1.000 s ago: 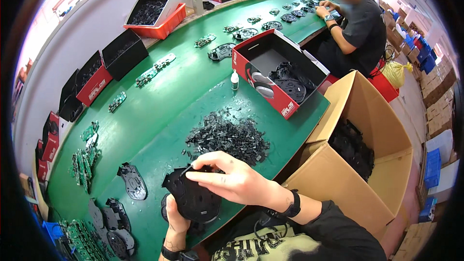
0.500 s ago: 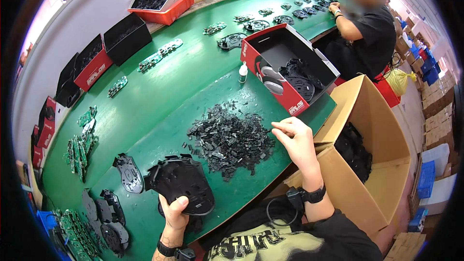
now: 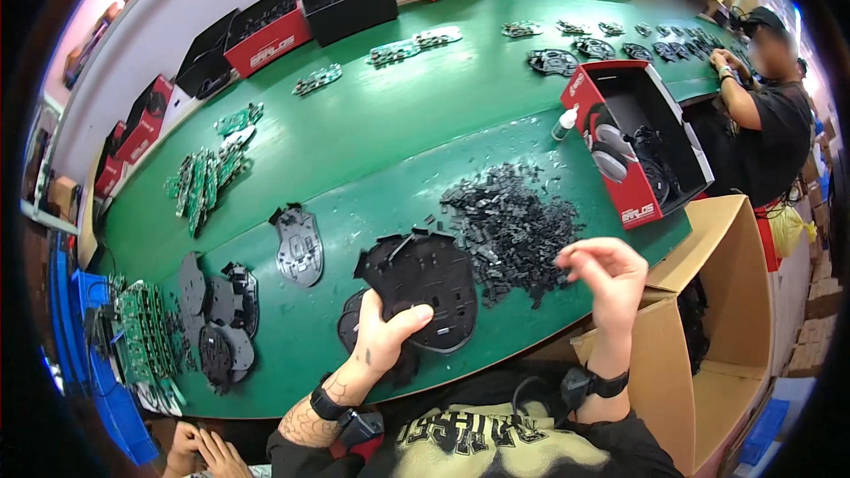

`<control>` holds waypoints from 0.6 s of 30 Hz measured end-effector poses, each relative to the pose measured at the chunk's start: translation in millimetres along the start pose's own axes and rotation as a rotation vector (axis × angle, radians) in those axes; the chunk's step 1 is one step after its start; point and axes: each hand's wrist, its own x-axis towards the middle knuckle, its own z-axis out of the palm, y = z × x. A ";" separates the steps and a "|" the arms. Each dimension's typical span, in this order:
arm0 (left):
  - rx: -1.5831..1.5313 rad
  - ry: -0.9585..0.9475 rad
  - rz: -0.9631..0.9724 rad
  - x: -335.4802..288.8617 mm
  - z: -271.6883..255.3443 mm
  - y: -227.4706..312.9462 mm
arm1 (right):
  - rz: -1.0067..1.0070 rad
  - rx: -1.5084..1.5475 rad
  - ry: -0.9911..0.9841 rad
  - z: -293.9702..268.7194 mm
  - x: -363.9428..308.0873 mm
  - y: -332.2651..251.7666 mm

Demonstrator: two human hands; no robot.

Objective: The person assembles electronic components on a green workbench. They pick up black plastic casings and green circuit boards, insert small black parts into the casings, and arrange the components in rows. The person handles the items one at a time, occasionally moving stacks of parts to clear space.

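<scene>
Head view: a heap of small black parts [image 3: 509, 235] lies between the held black shell [image 3: 443, 288] and an open red box [image 3: 627, 199], with a white bottle [image 3: 564, 124] just beside that box. A grey shell [image 3: 301, 252] lies left of the heap; green circuit boards [image 3: 146, 327] are massed at far left. Left hand [image 3: 382, 343] is clamped on the black shell's near edge, thumb on top. Right hand [image 3: 609, 279], near the heap, has thumb and fingertips drawn together; any small part between them cannot be confirmed. Green worktable [image 3: 372, 137] curves toward a seated co-worker [image 3: 766, 137].
</scene>
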 end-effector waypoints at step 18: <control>0.198 0.069 0.047 0.8 6.9 10.6 | -0.366 -0.335 -0.414 62.8 -17.8 5.3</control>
